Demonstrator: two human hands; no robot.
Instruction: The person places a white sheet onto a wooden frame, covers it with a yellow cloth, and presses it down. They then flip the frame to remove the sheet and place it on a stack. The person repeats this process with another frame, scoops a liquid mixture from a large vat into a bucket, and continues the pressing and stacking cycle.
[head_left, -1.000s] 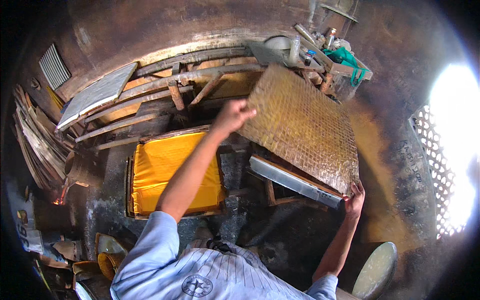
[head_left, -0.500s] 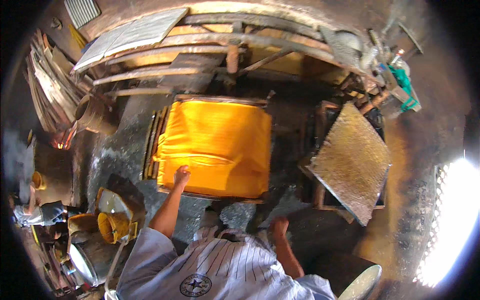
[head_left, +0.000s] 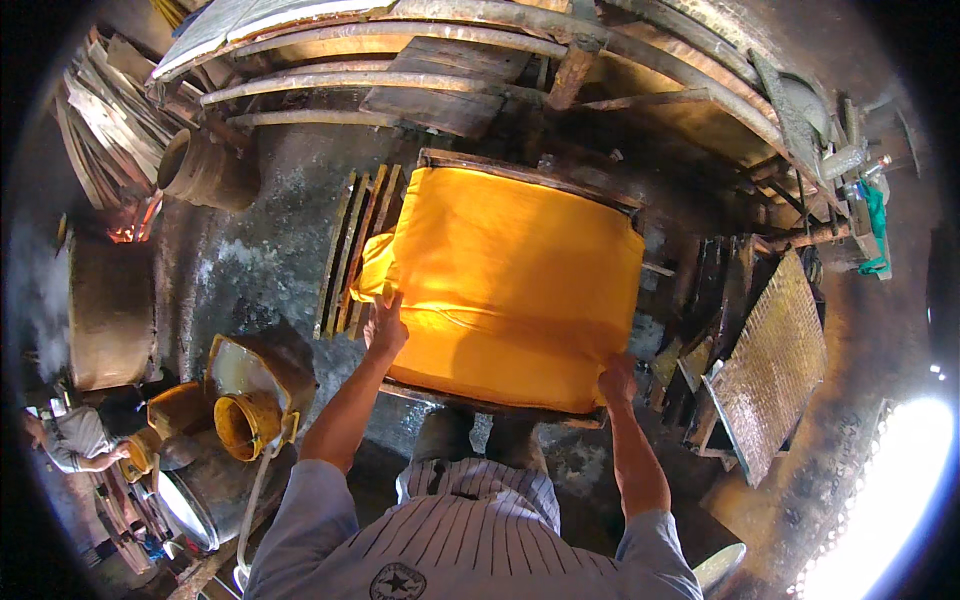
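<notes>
A bright orange-yellow cloth (head_left: 520, 270) lies spread over a low wooden frame (head_left: 480, 165), whose far and near bars show past it. A crease runs across its nearer part, and a loose fold sticks out at the left edge. At that left edge my left hand (head_left: 386, 325) is closed with the cloth pinched in its fingers. My right hand (head_left: 618, 380) is closed on the cloth's edge by the near right corner. What lies under the cloth is hidden.
Several wooden slats (head_left: 360, 250) lean left of the frame. A tilted textured panel (head_left: 770, 360) stands right. A wooden rack (head_left: 570, 70) runs along the back. Yellow buckets (head_left: 247, 425), a fire (head_left: 130, 230) and another person (head_left: 80, 440) are at the left.
My right hand has come up from beside my body to the cloth's near right corner. My left hand has shifted to its left edge, where a fold now sticks out. The view has turned.
</notes>
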